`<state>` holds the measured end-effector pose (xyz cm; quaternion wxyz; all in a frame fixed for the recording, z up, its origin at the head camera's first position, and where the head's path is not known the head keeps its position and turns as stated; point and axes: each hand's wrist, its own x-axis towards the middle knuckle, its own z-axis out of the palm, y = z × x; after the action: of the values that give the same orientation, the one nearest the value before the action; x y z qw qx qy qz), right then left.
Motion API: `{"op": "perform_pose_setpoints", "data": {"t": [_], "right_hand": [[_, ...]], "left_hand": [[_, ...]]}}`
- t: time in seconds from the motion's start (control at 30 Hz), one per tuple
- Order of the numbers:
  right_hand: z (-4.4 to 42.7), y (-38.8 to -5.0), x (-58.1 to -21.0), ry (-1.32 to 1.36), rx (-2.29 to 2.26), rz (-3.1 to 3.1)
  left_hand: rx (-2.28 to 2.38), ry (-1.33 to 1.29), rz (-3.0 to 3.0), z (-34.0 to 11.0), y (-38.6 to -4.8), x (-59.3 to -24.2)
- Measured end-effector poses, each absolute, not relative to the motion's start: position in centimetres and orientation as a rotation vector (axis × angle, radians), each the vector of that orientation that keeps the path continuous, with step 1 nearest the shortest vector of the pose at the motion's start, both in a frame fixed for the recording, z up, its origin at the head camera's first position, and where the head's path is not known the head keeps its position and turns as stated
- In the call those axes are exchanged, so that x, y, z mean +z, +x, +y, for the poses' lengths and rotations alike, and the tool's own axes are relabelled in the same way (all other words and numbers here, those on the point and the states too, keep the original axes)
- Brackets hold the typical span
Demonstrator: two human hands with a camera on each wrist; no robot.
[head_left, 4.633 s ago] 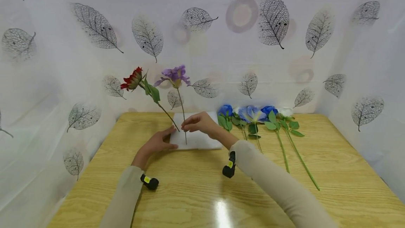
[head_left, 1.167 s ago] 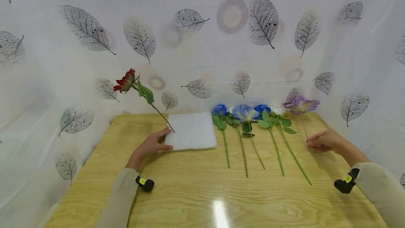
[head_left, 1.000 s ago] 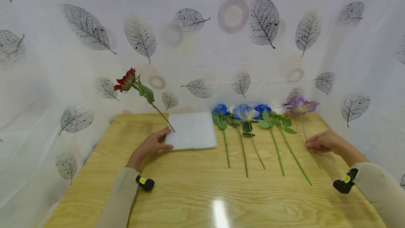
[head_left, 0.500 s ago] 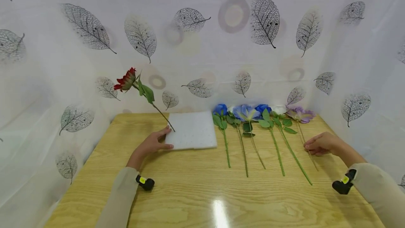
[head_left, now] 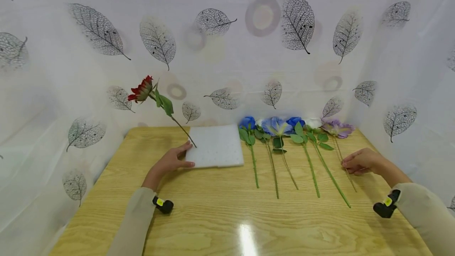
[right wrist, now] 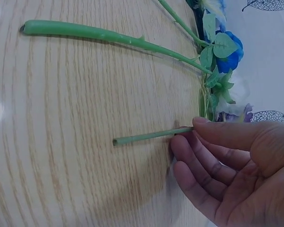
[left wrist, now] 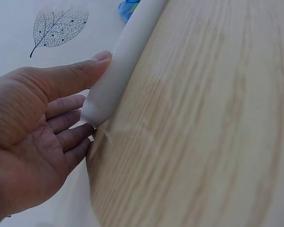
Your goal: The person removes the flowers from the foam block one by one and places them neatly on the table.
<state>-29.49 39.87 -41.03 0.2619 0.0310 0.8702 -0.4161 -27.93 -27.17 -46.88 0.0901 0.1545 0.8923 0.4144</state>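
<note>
In the head view, my left hand [head_left: 172, 164] holds the left end of a white foam block [head_left: 220, 145]. Its thumb rests along the front side and the other fingers reach to the left side, as the left wrist view shows on the block [left wrist: 116, 71]. A red flower [head_left: 142, 89] with green leaves leans left, its stem end at the block's left part. Far right, my right hand [head_left: 362, 161] pinches the thin stem [right wrist: 151, 136] of a purple flower [head_left: 337, 128] between thumb and index finger. The flower's head lies at the table's back edge.
Left of the purple flower lie several flowers in a row, among them a blue rose [head_left: 247, 123], a light blue flower [head_left: 277, 126] and a white rose [head_left: 313, 123], stems toward me. The wooden table [head_left: 213, 212] meets a leaf-printed curtain [head_left: 227, 62] behind.
The purple flower has gone from above the foam block to the far right in my right hand, and its head has sunk to the table. My left hand stays at the block.
</note>
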Motion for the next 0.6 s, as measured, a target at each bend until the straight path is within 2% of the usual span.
{"op": "perform_pose_setpoints", "data": {"t": [0.6], "right_hand": [[40.2,-30.5,-40.5,0.068,-1.198,2.366]], "left_hand": [[1.221,0.467,2.659,-27.1,-27.9,-46.8]]}}
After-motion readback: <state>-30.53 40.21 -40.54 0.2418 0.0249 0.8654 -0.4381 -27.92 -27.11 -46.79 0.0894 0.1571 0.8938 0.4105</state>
